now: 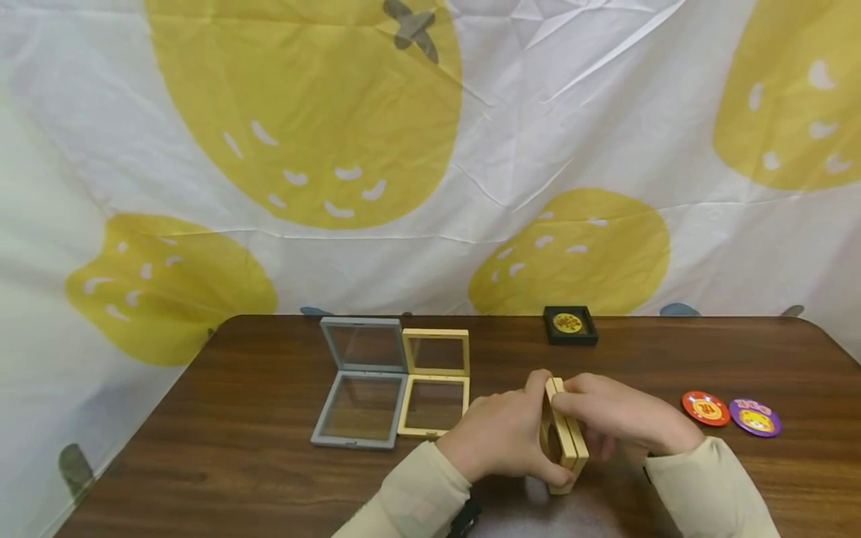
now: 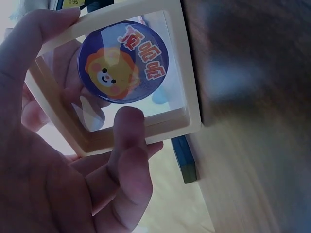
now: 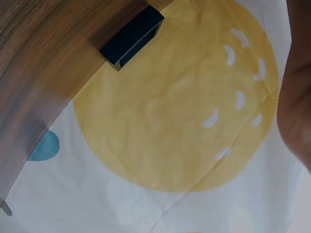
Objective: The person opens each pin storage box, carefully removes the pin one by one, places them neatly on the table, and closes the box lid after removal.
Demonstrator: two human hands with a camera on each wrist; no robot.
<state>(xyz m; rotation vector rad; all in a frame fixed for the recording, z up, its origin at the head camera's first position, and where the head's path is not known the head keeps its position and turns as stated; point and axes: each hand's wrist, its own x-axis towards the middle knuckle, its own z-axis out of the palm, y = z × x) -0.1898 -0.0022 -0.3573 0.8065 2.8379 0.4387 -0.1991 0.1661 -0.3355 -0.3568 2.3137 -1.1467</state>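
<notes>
My left hand (image 1: pixel 494 433) and right hand (image 1: pixel 625 411) both grip a cream-coloured square display frame (image 1: pixel 570 441), held on edge above the table. Its two halves lie together, with a thin seam between them. In the left wrist view, a purple round badge (image 2: pixel 124 63) with a lion face shows behind clear film inside the frame (image 2: pixel 192 73). The left fingers and thumb clasp opposite edges of it. From the other side the right thumb presses the top edge, and the right fingers are partly hidden behind. Only a sliver of the right hand (image 3: pixel 301 107) appears in the right wrist view.
On the left stand an open grey-blue frame (image 1: pixel 359 446) and an open cream frame (image 1: pixel 436 377), side by side. A black frame (image 1: pixel 572 340) with a gold round piece sits at the back. Red (image 1: pixel 705 409) and purple (image 1: pixel 755 417) badges lie right. A patterned cloth (image 1: pixel 377 276) hangs behind.
</notes>
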